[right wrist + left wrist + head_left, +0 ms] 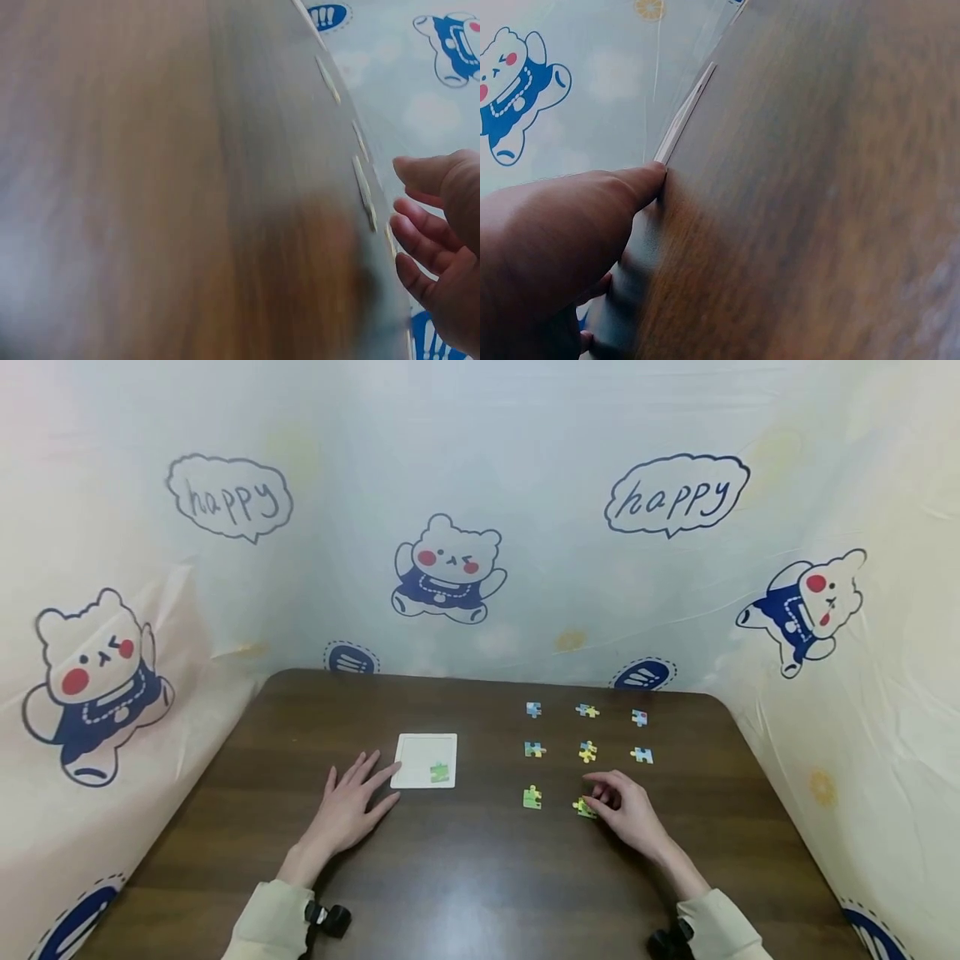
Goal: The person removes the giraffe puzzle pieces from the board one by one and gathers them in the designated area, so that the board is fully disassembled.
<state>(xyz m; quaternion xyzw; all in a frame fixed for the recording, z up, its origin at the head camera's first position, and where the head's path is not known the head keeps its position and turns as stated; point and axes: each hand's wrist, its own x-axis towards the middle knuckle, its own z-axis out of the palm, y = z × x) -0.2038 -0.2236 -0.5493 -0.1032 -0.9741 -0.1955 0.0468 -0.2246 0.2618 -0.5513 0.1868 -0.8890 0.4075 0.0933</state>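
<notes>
A white square puzzle tray (416, 752) lies left of centre on the table, with one green puzzle piece (439, 772) in its lower right corner. My left hand (348, 810) rests at the tray's left edge with its fingers spread; in the left wrist view a fingertip touches the tray's rim (686, 112). On the right, my right hand (624, 810) hovers just over a green-yellow puzzle piece (582, 808), partly hiding it. Its fingers are loosely bent, and the right wrist view shows them apart and off the table, holding nothing. Another green piece (532, 797) lies to the left.
Further back on the table (480, 877) are more loose puzzle pieces in rows, among them a blue one (533, 710), a blue-yellow one (587, 711) and a yellow one (588, 752). A printed curtain (555, 585) encloses the table's back and sides.
</notes>
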